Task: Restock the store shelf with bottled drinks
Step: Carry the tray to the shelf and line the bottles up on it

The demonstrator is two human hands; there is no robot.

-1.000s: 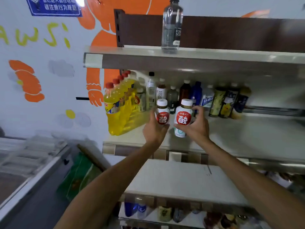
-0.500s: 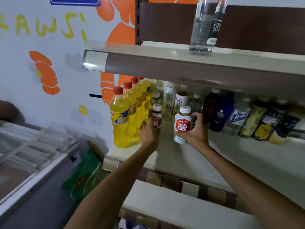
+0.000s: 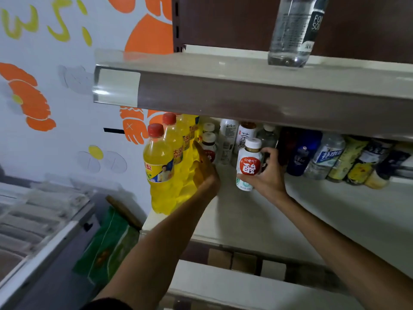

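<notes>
White bottle (image 3: 249, 163) at frame centre, upright, over the left part of the middle shelf (image 3: 312, 220); can't tell if its base touches the shelf. It has a white cap, a tan band under the cap, a big round red label with a white character, and a small green mark low down. My right hand (image 3: 268, 177) wraps it from the right, thumb across the lower front, fingers curled round the back.

My left hand (image 3: 204, 173) is just left, back to the camera, thumb up, against a second white bottle (image 3: 209, 146). My fingers are hidden, so can't tell if they grip it; my hand covers its lower half.

Yellow soda bottles (image 3: 159, 166) with red caps stand just left. Row of mixed drinks (image 3: 328, 156) at the back, tops cut off by the upper shelf (image 3: 223, 95), right ones blurred. Clear water bottle (image 3: 292, 30) at upper right, neck out of frame.
</notes>
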